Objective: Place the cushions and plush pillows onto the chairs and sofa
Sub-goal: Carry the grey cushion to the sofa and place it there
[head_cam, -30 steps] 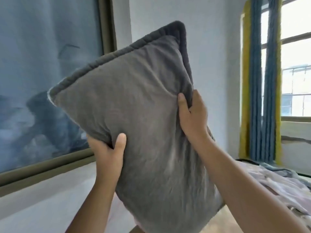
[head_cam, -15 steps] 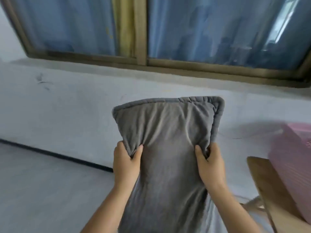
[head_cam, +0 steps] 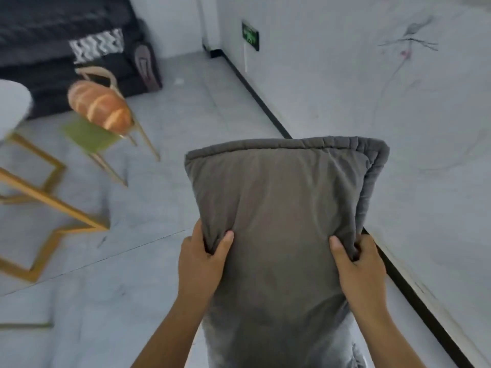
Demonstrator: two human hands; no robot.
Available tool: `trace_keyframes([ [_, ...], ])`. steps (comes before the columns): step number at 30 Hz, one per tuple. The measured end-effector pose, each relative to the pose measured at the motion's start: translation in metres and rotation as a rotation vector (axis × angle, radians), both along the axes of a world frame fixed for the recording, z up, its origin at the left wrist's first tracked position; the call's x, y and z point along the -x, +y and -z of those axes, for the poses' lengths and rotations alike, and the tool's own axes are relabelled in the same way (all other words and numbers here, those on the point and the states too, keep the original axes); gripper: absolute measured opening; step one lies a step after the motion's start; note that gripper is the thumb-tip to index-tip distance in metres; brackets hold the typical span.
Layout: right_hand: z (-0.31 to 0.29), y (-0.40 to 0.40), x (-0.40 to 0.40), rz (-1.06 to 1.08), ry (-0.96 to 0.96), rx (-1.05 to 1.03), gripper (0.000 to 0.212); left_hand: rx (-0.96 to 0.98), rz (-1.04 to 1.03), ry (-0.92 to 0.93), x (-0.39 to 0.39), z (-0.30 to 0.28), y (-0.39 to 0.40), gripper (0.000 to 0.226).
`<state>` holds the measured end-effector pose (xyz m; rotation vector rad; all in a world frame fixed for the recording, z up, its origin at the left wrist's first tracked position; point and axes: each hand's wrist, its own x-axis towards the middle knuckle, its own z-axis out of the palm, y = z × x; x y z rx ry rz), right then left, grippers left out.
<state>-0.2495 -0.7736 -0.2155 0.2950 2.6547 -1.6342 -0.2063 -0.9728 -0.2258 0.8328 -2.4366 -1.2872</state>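
Note:
A grey cushion (head_cam: 281, 208) with a piped edge is held upright in front of me, above the floor. My left hand (head_cam: 202, 261) grips its left side, thumb pressed into the fabric. On the right side my right hand (head_cam: 358, 266) grips it the same way. At the far left a bread-shaped plush pillow (head_cam: 99, 104) lies on a chair with a green seat (head_cam: 90, 136). A dark sofa (head_cam: 53, 62) stands behind that chair, with a black-and-white zigzag cushion (head_cam: 97, 46) on it.
A table with gold metal legs (head_cam: 39, 195) and a white top (head_cam: 10, 107) stands at the left. A white wall with a black skirting board (head_cam: 398, 274) runs along the right. Grey tiled floor (head_cam: 159, 208) lies between me and the chair.
The view has swung from the window wall down and left to the floor, chair and sofa. Both hands keep the same grip on the grey cushion.

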Motion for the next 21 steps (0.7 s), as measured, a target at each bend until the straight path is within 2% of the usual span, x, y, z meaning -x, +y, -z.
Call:
trace_keyframes([
  [4, 0.016, -0.074, 0.06, -0.133, -0.111, -0.06, 0.029, -0.086, -0.172, -0.098, 0.029, 0.005, -0.064, 0.058],
  [8, 0.028, -0.143, 0.147, -0.125, -0.112, -0.059, 0.036, -0.183, -0.326, -0.022, 0.096, 0.01, -0.116, 0.065],
  [11, 0.03, -0.205, 0.222, -0.213, -0.081, -0.045, 0.038, -0.176, -0.401, 0.012, 0.161, 0.011, -0.17, 0.057],
  [14, 0.024, -0.275, 0.309, -0.362, -0.02, -0.007, 0.036, -0.174, -0.501, 0.067, 0.227, -0.001, -0.232, 0.03],
  [15, 0.018, -0.3, 0.337, -0.41, -0.005, 0.005, 0.036, -0.168, -0.535, 0.091, 0.247, -0.006, -0.251, 0.027],
  [18, -0.001, -0.367, 0.404, -0.533, -0.007, 0.047, 0.038, -0.157, -0.608, 0.115, 0.296, -0.016, -0.307, 0.034],
  [21, -0.004, -0.428, 0.453, -0.523, -0.021, 0.071, 0.037, -0.154, -0.712, 0.082, 0.337, -0.011, -0.358, 0.037],
])
